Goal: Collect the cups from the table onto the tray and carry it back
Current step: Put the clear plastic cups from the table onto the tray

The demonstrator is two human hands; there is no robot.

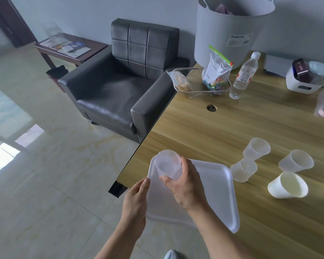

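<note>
A white plastic tray point(213, 186) lies on the near left corner of the wooden table point(232, 124), partly over the edge. My left hand point(136, 200) grips the tray's left rim. My right hand point(185, 184) holds a translucent cup point(167, 165) upright over the tray's far left corner. To the right of the tray, several more cups stand or lean on the table: one at the back point(256, 147), one beside the tray point(243, 170), one further right point(295, 160) and an opaque white one point(286, 185) nearest me.
A water bottle point(243, 75), a wire basket point(200, 90) with snack bags, a large white bucket point(230, 32) and a small white bin point(303, 79) stand at the table's far side. A black armchair point(118, 86) sits left of the table. A cable hole point(211, 108) is in the tabletop.
</note>
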